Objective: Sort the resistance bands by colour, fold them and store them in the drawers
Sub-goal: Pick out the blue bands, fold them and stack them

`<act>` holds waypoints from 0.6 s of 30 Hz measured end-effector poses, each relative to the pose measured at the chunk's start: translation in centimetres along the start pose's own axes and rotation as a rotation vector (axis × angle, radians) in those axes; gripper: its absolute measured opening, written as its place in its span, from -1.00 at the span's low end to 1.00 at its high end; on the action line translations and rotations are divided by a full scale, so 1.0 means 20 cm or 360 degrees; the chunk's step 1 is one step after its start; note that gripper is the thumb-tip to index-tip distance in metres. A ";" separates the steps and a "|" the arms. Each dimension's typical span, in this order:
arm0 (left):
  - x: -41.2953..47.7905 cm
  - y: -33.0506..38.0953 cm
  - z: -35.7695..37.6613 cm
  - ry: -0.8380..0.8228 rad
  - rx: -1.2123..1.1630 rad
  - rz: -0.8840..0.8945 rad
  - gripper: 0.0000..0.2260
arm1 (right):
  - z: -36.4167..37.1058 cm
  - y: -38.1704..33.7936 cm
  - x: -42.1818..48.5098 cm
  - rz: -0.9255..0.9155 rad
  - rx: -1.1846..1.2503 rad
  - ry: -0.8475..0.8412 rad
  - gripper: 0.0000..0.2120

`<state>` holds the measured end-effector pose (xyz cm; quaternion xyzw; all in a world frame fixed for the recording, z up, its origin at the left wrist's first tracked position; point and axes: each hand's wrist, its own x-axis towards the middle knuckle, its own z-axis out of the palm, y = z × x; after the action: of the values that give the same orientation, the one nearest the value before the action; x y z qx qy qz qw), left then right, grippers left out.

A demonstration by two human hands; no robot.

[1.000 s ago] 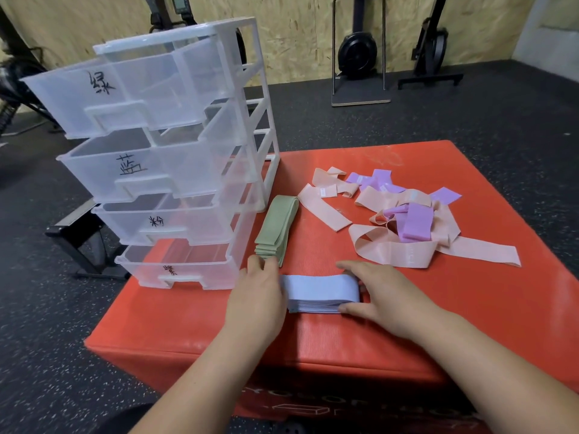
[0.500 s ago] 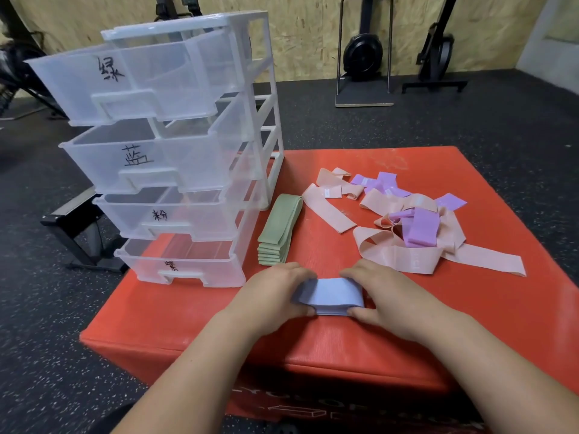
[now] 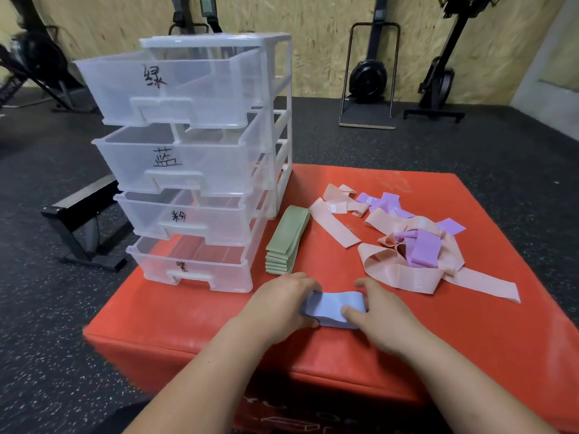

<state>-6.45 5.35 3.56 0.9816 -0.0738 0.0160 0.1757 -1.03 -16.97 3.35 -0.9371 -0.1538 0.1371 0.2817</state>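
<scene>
Blue resistance bands [image 3: 333,310], folded into a short flat stack, lying near the front edge of the red box [image 3: 470,339] and held at both ends. Left hand [image 3: 282,303] at the left end, fingers [image 3: 308,286] curled over and clamped on them. Right hand [image 3: 385,311] at the right end, thumb pressed down on top, the other fingers behind the far edge, pinching the same stack.

Just beyond the left hand, apart from it: green bands [image 3: 286,245], folded and piled in a long neat stack, set just beside the drawer unit [image 3: 282,120]. Clear plastic, standing on the left rear part of the box, with four drawers all pulled part-way out, each marked on its front with a handwritten black character: top drawer [image 3: 175,86], second drawer [image 3: 131,164], third drawer [image 3: 147,217], bottom drawer [image 3: 156,270].

Behind the right hand and further right: pink bands [image 3: 404,274], loose and tangled, with one long strip trailing towards the right edge. Purple bands [image 3: 424,252] mixed in among them, some lying on top of the pink, some further back.

Around the box, dark speckled floor [image 3: 438,145]. At the back, gym machines [image 3: 366,76] against a board wall [image 3: 313,20].
</scene>
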 end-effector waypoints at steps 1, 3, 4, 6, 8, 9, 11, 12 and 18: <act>-0.01 0.00 0.00 0.0008 0.0002 0.0005 -0.44 | 0.01 -0.02 -0.01 0.0052 0.0116 0.0066 -0.37; -0.04 0.00 0.00 0.0016 -0.0037 0.0017 -0.29 | -0.01 -0.07 -0.03 0.0057 0.0350 0.0140 -0.43; -0.06 -0.01 0.00 0.0014 -0.0116 0.0004 -0.22 | -0.03 -0.11 -0.04 -0.0017 0.0400 0.0167 -0.43; -0.09 -0.01 -0.01 0.0034 -0.0415 -0.0044 -0.20 | -0.10 -0.19 -0.07 -0.0274 0.0399 0.0189 -0.42; -0.10 0.00 -0.04 0.0121 -0.0732 -0.0016 -0.30 | -0.20 -0.27 -0.10 -0.0560 0.0331 0.0130 -0.38; -0.10 0.00 -0.05 0.0154 -0.0859 0.0016 -0.37 | -0.26 -0.30 -0.12 -0.0667 0.0298 0.0082 -0.36; -0.08 0.00 -0.07 0.0192 -0.1022 0.0087 -0.57 | -0.34 -0.33 -0.13 -0.0779 0.0321 0.0008 -0.34; -0.08 0.01 -0.08 0.0198 -0.1082 0.0089 -0.66 | -0.36 -0.33 -0.12 -0.0783 0.0389 -0.0019 -0.34; -0.01 0.06 0.00 0.0175 -0.1427 -0.0241 -0.80 | -0.34 -0.28 0.09 -0.0562 0.0689 -0.0066 -0.40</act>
<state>-6.91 4.37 4.02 0.8089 0.0080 0.0216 0.5875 1.72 -15.18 11.78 -0.8108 -0.2877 0.1345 0.4917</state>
